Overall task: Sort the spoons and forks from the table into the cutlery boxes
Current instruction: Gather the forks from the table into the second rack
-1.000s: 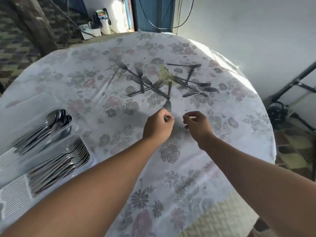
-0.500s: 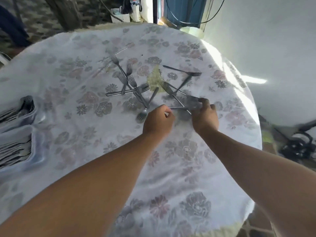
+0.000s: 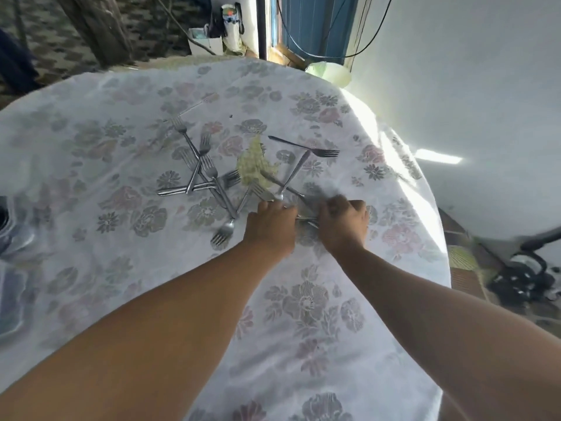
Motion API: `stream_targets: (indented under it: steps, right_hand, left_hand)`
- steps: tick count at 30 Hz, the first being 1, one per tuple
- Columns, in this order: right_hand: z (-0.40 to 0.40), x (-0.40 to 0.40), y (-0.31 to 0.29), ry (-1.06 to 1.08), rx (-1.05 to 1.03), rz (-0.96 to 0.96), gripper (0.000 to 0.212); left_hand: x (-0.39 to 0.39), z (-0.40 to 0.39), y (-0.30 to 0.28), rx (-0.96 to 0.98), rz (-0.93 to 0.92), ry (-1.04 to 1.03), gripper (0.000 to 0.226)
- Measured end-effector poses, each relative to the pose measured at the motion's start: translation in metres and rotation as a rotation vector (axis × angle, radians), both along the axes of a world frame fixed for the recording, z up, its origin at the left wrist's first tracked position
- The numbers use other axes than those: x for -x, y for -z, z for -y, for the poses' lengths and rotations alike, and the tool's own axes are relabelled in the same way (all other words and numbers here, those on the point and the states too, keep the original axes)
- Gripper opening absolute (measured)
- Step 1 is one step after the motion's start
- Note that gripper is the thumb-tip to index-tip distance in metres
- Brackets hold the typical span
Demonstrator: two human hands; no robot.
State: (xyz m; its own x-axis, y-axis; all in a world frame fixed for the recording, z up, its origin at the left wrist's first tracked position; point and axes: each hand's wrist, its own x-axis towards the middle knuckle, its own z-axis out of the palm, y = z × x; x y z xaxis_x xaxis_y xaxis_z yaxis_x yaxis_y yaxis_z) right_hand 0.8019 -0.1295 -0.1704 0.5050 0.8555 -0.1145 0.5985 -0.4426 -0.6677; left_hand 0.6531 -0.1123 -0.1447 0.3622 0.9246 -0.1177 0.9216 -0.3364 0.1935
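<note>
On the floral tablecloth (image 3: 303, 314), a scatter of forks (image 3: 212, 180) lies just left of the yellow patch (image 3: 253, 168). Below that patch, the left hand (image 3: 270, 226) and right hand (image 3: 344, 221) – both with curled fingers – grip a fork (image 3: 306, 219) between them. The cutlery boxes (image 3: 15, 238) sit blurred, far left of the patch.

We count only forks (image 3: 212, 180) here, thin and silvery, scattered across the middle of the flowered tablecloth (image 3: 306, 302); on the left several cross one another in a loose tangle; one fork (image 3: 224, 231) lies nearest, tines toward us; farther right a long fork (image 3: 306, 146) lies flat with tines pointing right, another slanting under it; the cutlery boxes (image 3: 12, 238) sit blurred at the left edge, their contents unreadable.
</note>
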Motion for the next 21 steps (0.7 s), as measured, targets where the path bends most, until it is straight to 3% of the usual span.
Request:
stream_targets:
  steps: [4,7,12,15,18,21]
  right_hand:
    - [-0.004,-0.004,-0.005,0.062,-0.220,-0.057,0.019]
    - [-0.009,-0.003,-0.014,0.142,-0.336,-0.175,0.021]
    - [-0.033,-0.006,-0.029,0.473,-0.527,-0.513,0.010]
    - [-0.044,-0.005,-0.041,0.582,-0.599,-0.609,0.008]
    - [-0.041,0.006,-0.041,0.424,-0.453,-0.536,0.017]
    - [-0.028,0.027,-0.024,-0.006,-0.123,-0.249,0.042]
  left_hand:
    - [0.008,-0.002,0.006,-0.051,-0.006,0.031,0.011]
    - [0.024,-0.002,0.010,-0.015,0.152,0.006,0.003]
    - [0.055,0.003,0.002,0.122,0.465,-0.196,0.009]
    - [0.072,-0.001,-0.002,0.109,0.560,-0.355,0.030]
    - [0.088,0.000,0.003,0.009,0.589,-0.391,0.043]
    - [0.096,0.004,0.007,-0.028,0.576,-0.416,0.031]
